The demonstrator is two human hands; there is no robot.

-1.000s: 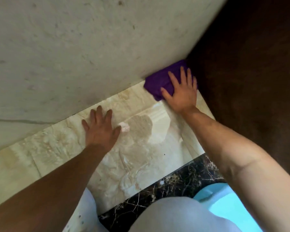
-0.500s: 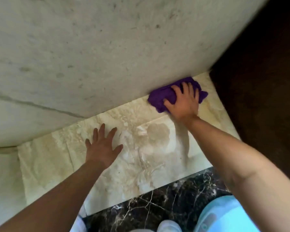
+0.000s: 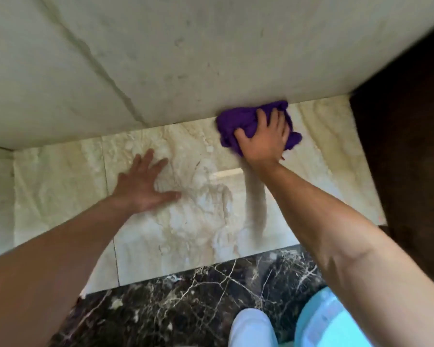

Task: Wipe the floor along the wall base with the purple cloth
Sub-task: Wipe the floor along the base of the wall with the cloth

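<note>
Right hand (image 3: 262,140) grips, half hides purple cloth (image 3: 238,121); left hand (image 3: 142,186) flat, spread.

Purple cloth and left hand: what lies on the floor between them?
Only bare beige marble tile lies between the purple cloth and the left hand, as the head view shows.

Soft daylight is brightening the glossy beige marble floor tiles (image 3: 198,221), which are showing glare; the dark brown panel (image 3: 411,146) is sitting in blurred shadow, edges bending.
</note>
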